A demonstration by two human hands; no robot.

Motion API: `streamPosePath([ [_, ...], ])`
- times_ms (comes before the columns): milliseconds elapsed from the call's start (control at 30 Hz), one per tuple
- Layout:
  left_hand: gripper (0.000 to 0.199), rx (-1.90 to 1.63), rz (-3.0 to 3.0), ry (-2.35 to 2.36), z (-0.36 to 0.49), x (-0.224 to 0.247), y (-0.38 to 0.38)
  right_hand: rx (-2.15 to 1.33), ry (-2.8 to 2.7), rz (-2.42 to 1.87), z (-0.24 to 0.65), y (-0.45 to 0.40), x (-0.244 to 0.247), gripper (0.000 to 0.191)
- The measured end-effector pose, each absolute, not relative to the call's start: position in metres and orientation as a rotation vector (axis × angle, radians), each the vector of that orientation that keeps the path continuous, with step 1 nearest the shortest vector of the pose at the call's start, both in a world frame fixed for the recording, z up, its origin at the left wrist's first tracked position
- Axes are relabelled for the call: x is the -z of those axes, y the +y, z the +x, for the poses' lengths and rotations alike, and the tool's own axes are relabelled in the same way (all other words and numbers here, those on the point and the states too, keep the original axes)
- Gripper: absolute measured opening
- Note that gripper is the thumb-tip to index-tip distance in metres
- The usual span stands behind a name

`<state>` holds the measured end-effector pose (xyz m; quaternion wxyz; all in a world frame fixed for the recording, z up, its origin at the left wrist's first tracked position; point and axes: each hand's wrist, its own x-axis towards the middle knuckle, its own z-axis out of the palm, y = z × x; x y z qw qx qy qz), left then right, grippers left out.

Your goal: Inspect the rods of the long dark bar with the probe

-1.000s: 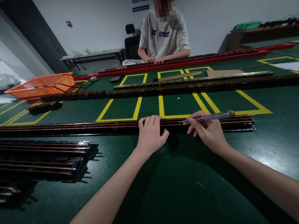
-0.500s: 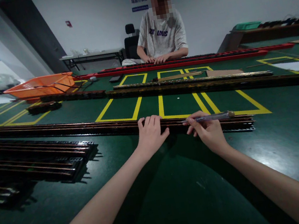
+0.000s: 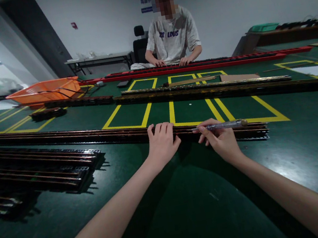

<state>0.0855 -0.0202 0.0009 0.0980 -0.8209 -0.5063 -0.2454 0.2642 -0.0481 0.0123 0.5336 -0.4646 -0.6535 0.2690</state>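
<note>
A long black rail [image 3: 70,138] with copper-coloured strips along it lies across the green table. My left hand [image 3: 163,141] grips the rail near its right part, fingers over the far edge and thumb on the near side. To the right, my right hand [image 3: 221,139] holds a thin screwdriver [image 3: 227,125] with a see-through handle and a brownish end cap. The screwdriver lies nearly level, its tip pointing left just above the rail. Whether the tip touches the rail I cannot tell. My right fingers hide part of the rail.
More black rails [image 3: 48,171] lie at the left, and another long rail [image 3: 234,90] crosses behind mine. An orange basket [image 3: 46,91] stands at the back left. Across the table a person [image 3: 174,38] has both hands at a red rail [image 3: 243,59]. Yellow tape [image 3: 172,112] marks the tabletop.
The person opposite has moved one hand to the right along the red rail and shifted the head left. My two hands stay almost in place.
</note>
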Motion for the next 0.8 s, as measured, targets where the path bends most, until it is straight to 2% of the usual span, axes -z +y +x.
streamPosePath([
  [600, 0.031, 0.75, -2.418, -1.487, 0.0849, -0.0017, -0.0212, -0.429, -1.48, -1.166, 0.2675, -0.049, -0.0082, 0.021],
  [800, 0.031, 0.776, -2.434, -1.478, 0.0839, -0.0014, -0.0205, -0.511, -1.494, -1.143, 0.2676, -0.0487, -0.009, 0.019],
])
